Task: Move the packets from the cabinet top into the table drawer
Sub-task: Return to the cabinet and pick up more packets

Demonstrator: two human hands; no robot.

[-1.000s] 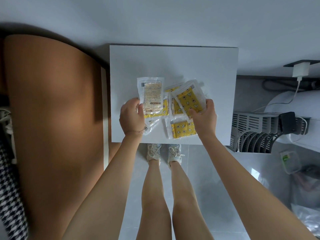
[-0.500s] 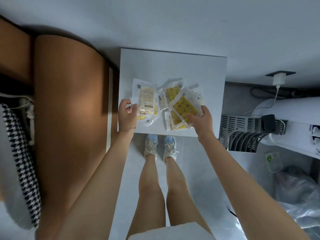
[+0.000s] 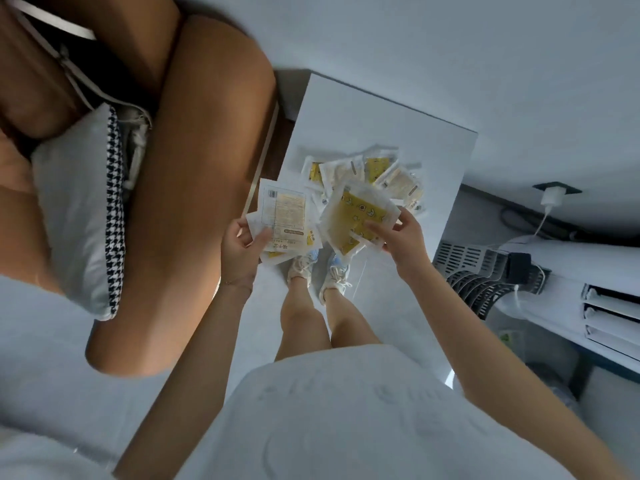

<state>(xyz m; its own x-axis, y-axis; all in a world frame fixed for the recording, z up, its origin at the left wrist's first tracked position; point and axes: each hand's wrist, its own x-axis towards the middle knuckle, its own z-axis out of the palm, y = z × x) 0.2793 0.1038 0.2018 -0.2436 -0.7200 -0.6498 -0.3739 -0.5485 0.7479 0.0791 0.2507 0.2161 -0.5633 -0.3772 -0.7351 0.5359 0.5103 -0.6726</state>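
Left hand, just to the right of a brown padded furniture piece, grips a small fan of packets: the thumb lies on top and the fingers are curled under them. The upper packet of this fan shows its white printed label side, and yellow edges of the lower ones show under it. This hand is in front of the near edge of the white cabinet top, above the floor. Below and between the two hands, a pair of light sneakers stands on the pale floor. Further right, the right hand pinches one yellow packet with its thumb and fingers, holding it tilted near the front edge of the cabinet. Behind both hands, a loose heap of packets lies on the cabinet top, several overlapping each other. To the right of the cabinet stands a white appliance with a dark grille, and above it a white charger sits in a wall socket.
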